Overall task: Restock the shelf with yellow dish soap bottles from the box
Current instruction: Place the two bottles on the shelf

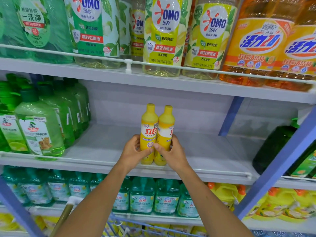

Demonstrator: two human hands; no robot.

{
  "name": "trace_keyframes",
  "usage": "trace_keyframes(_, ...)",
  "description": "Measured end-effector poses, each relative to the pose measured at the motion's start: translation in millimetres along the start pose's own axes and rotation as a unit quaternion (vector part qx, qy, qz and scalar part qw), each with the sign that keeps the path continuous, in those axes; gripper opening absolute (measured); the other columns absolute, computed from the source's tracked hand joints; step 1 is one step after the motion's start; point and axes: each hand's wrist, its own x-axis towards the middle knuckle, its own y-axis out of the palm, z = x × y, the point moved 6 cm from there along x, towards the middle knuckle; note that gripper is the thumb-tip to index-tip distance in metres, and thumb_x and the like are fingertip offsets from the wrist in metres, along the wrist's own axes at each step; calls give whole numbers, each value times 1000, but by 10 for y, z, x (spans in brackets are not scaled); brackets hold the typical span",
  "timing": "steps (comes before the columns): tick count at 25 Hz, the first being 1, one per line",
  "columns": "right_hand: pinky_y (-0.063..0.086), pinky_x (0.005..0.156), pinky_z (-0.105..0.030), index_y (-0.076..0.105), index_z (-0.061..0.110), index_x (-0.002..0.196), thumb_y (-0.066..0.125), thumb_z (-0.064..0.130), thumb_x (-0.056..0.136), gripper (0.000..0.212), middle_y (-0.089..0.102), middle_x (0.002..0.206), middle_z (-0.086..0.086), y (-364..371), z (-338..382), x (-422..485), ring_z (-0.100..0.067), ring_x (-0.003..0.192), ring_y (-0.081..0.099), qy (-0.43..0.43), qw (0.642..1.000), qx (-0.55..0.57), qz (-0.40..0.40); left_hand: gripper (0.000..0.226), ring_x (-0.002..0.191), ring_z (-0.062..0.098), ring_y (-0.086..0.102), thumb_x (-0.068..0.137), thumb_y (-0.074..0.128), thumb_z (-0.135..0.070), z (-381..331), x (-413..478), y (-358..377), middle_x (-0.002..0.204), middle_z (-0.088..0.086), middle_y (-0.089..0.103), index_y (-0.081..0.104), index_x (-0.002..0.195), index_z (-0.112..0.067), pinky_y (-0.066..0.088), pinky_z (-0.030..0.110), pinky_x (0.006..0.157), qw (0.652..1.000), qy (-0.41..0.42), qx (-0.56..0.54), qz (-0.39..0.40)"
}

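Shelf [102, 146] front edge: 2 yellow dish soap bottles [148, 132] [165, 132] are stood upright, touching, 1 gripped by the left hand [134, 152], 1 by the right hand [171, 153].

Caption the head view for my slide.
Left hand grips the left bottle, right hand the right bottle, both yellow, upright, at the shelf front.

Shop aisle, detergent section. You face white tiered shelves [106, 144] with wire front rails [188, 67] and blue uprights [277, 168], stocked in ranks of identical branded bottles: OMO bottles [162, 36] at 12 o'clock, green bottles [39, 127] at 9 o'clock, teal bottles [142, 197] at 6 o'clock. An orange bottle [256, 52] at 1 o'clock carries a price sticker [270, 29].
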Motion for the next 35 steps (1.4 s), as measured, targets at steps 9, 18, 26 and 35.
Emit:
trace_keyframes(9, 53, 75, -18, 51, 22, 119, 89, 43, 72, 64, 66, 107, 12, -57, -3, -18, -5, 93, 66, 39, 995, -46, -75, 56, 108, 10, 70, 77, 86, -8, 38, 10, -10, 119, -2, 72, 59, 126, -13, 57, 21, 85, 1000, -6, 8, 11)
trace_keyframes(18, 59, 91, -31, 58, 30, 114, 90, 29, 74, 51, 71, 112, 9, -41, -129, -84, -5, 97, 68, 20, 996, -90, -8, 55, 102, 8, 69, 71, 91, -18, 58, 2, -148, 111, -4, 72, 61, 117, -17, 57, 23, 84, 994, 2, 101, -43)
trace_keyframes(26, 49, 76, -24, 64, 11, 114, 90, 35, 72, 54, 73, 112, -5, 16, -188, 253, -17, 91, 66, 52, 983, -163, -61, 49, 92, 5, 70, 74, 89, -23, 73, 376, -63, 105, -6, 72, 64, 116, -15, 58, 27, 84, 979, 4, 201, -34)
trace_keyframes(35, 46, 74, -22, 65, 15, 111, 91, 33, 70, 52, 72, 110, -2, 104, -528, 830, -14, 84, 63, 80, 985, -126, -88, 60, 94, 18, 72, 60, 84, -40, 420, 971, -56, 107, -4, 74, 63, 114, -24, 60, 45, 88, 972, -11, 226, -69)
